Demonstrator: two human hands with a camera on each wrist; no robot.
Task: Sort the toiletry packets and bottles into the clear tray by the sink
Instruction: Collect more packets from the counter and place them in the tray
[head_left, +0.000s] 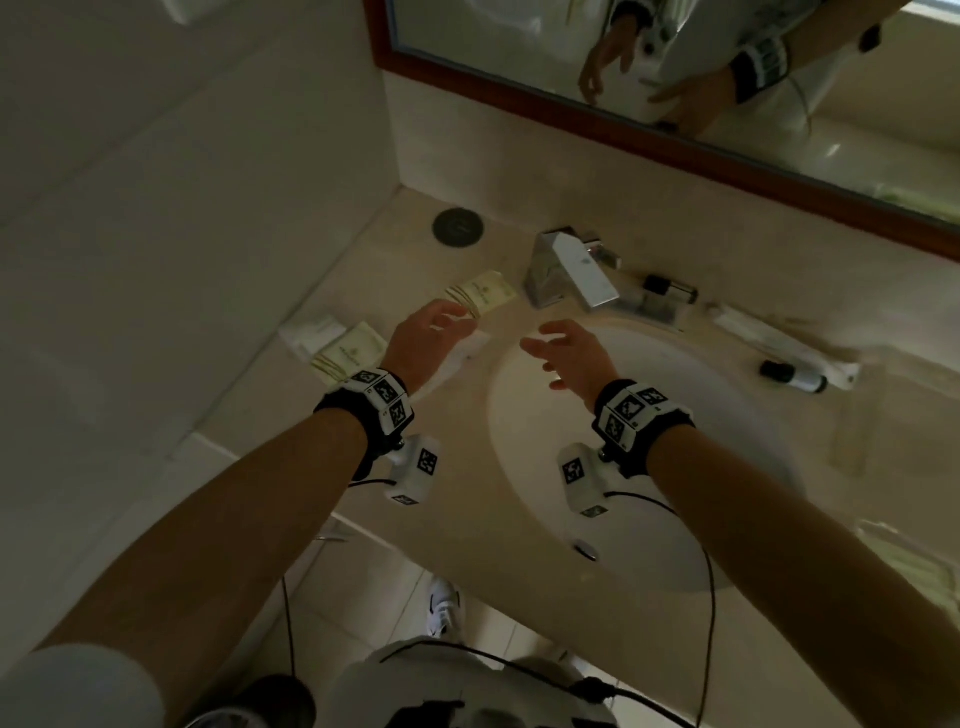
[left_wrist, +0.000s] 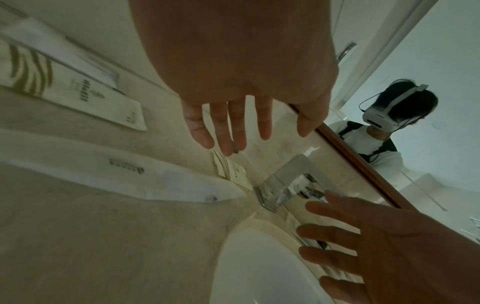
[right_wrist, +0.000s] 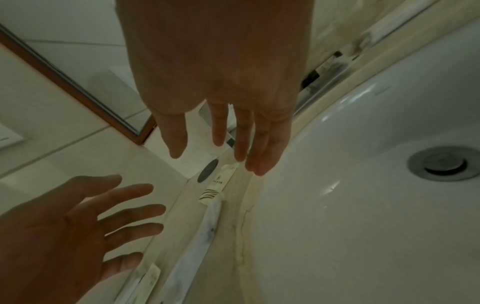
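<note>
My left hand hovers open, fingers straight, just short of a cream striped packet lying on the counter left of the faucet. Its fingers end above that packet without touching it. A long white packet lies under the hand, and a second cream packet and a white one lie further left. Over the sink's far rim, my right hand is open and holds nothing. Small dark-capped bottles lie right of the faucet, another bottle further right. I cannot make out the clear tray's outline.
A chrome faucet stands behind the oval white sink, whose drain shows in the right wrist view. A round black disc sits in the counter's back left corner. A wood-framed mirror hangs above, and a wall closes the left side.
</note>
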